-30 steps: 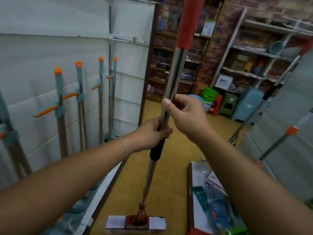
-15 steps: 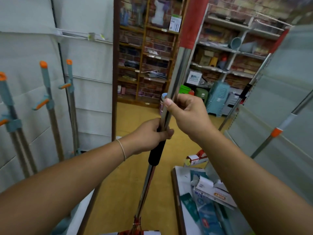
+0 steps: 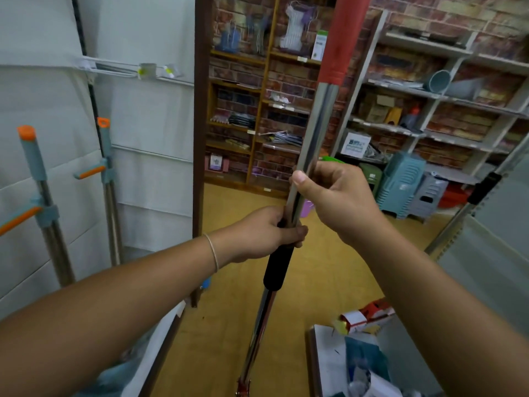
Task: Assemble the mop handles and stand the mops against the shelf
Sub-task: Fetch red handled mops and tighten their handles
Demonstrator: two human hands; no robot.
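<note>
Bracing the black collar (image 3: 277, 267), left hand (image 3: 259, 233) wraps it tight; right hand (image 3: 336, 197), just above, clenches the steel pole (image 3: 313, 133), probably for twist-locking.

A yellow floor (image 3: 320, 285) is bounded at the far end by a brick-patterned wall (image 3: 446, 10) lined with wooden shelving (image 3: 257, 110) and white metal racks (image 3: 429, 93), while pale panels (image 3: 148, 124) are seen along the left.
</note>
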